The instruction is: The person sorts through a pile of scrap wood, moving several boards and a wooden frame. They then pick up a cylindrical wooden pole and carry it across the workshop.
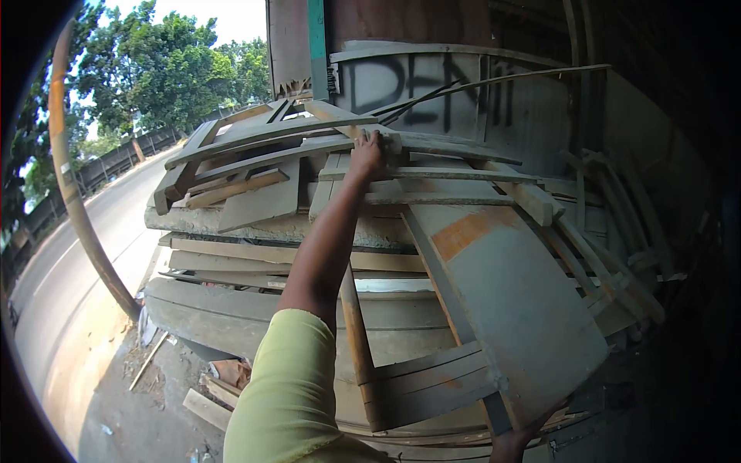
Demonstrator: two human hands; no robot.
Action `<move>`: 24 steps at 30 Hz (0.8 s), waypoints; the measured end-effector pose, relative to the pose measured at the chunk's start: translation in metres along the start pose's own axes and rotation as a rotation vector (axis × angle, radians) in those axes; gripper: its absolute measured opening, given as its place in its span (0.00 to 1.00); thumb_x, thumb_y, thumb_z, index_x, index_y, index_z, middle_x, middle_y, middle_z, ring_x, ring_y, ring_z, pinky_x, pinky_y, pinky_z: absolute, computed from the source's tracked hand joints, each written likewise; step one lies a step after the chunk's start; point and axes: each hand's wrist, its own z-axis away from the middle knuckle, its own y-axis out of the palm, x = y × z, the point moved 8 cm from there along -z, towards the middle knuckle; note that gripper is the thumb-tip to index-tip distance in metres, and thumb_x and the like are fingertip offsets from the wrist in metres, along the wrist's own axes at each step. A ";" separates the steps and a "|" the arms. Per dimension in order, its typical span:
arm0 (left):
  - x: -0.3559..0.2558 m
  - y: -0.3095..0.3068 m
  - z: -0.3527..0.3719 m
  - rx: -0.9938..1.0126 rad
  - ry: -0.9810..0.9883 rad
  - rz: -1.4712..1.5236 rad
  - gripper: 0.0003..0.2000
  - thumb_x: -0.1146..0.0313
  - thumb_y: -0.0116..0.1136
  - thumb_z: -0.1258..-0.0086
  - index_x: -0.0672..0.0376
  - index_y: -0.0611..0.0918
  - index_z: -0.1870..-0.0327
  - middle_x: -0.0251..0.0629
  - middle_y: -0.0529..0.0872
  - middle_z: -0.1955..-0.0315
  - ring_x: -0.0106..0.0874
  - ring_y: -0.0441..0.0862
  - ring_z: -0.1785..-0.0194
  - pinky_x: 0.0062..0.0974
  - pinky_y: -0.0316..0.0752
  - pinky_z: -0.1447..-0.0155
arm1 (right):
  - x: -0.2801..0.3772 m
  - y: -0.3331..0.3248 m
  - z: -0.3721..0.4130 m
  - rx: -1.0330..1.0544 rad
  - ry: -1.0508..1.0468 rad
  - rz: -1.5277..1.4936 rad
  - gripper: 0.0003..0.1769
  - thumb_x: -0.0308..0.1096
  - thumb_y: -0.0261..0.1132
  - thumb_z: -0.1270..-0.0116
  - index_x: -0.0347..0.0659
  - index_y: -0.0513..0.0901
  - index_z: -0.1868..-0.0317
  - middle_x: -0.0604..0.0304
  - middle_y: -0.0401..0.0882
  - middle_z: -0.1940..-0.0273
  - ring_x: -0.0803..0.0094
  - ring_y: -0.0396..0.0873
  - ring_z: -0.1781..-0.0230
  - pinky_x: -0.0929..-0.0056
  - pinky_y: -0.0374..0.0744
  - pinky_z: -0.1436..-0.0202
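The left hand (369, 153) is closed over a curved plank (440, 147) atop the timber pile (231, 255). The right hand (513, 444), barely in view, meets the lower edge of the grey panel (509, 293) leaning there — its grip cannot be told.

1. Outdoors in bright daylight, with a pale sky (231, 15) above leafy green trees (154, 69) at upper left.
2. A grey paved road (69, 262) runs down the left, edged by a dark fence (116, 158).
3. At the back, a grey wall (532, 116) bears black spray-painted letters.
4. Bare dirt ground (154, 386) at lower left holds scattered wood scraps.
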 end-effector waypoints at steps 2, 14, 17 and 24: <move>-0.018 -0.056 0.035 -0.055 0.142 0.035 0.27 0.53 0.57 0.34 0.58 0.71 0.38 0.59 0.68 0.36 0.55 0.68 0.34 0.43 0.66 0.32 | -0.005 -0.004 0.000 -0.064 0.078 -0.100 0.42 0.69 0.42 0.31 0.62 0.40 0.24 0.57 0.45 0.26 0.57 0.52 0.26 0.46 0.58 0.25; -0.018 -0.158 0.173 -0.257 0.372 0.031 0.10 0.64 0.68 0.46 0.60 0.83 0.70 0.41 0.85 0.68 0.41 0.83 0.63 0.35 0.77 0.58 | -0.012 0.005 0.005 -0.136 0.136 -0.348 0.42 0.69 0.45 0.31 0.53 0.52 0.25 0.54 0.55 0.29 0.55 0.58 0.29 0.48 0.65 0.30; -0.027 -0.168 0.161 -0.384 0.446 0.059 0.09 0.64 0.67 0.46 0.58 0.81 0.76 0.38 0.82 0.76 0.40 0.81 0.71 0.34 0.75 0.66 | -0.010 0.004 0.003 -0.096 0.096 -0.325 0.43 0.69 0.46 0.31 0.50 0.52 0.25 0.54 0.57 0.30 0.54 0.60 0.30 0.50 0.67 0.30; -0.038 -0.135 0.099 -0.271 0.318 -0.011 0.15 0.54 0.64 0.44 0.58 0.82 0.75 0.40 0.84 0.73 0.43 0.83 0.66 0.39 0.76 0.62 | -0.003 0.011 0.007 -0.100 0.083 -0.280 0.42 0.67 0.45 0.29 0.48 0.53 0.26 0.52 0.57 0.31 0.55 0.62 0.31 0.51 0.70 0.33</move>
